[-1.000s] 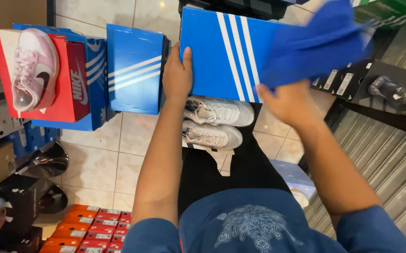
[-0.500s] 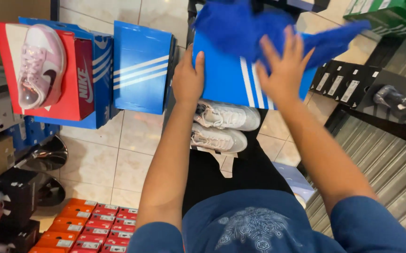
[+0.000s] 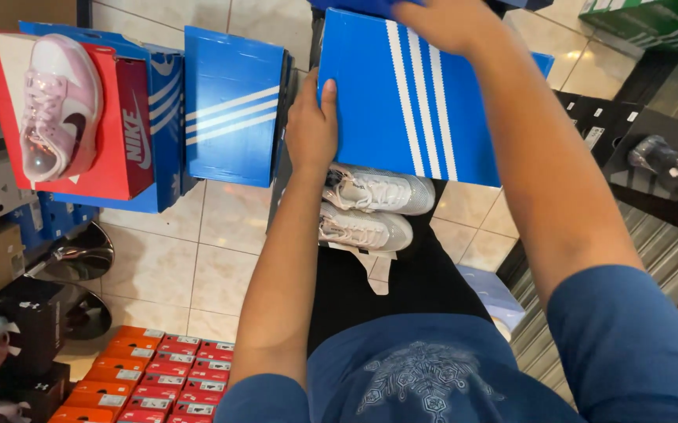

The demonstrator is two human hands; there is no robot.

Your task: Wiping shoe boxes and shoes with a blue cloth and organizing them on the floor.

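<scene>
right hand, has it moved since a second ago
Yes. The right hand has shifted left and up across the blue striped cardboard shoebox lid, towards its top edge, away from the white sneakers.

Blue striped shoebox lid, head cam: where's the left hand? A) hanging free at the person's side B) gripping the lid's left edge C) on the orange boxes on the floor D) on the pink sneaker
B: the left hand clasps the left edge of the blue striped lid, thumb on its face, above the pale sneakers.
</scene>
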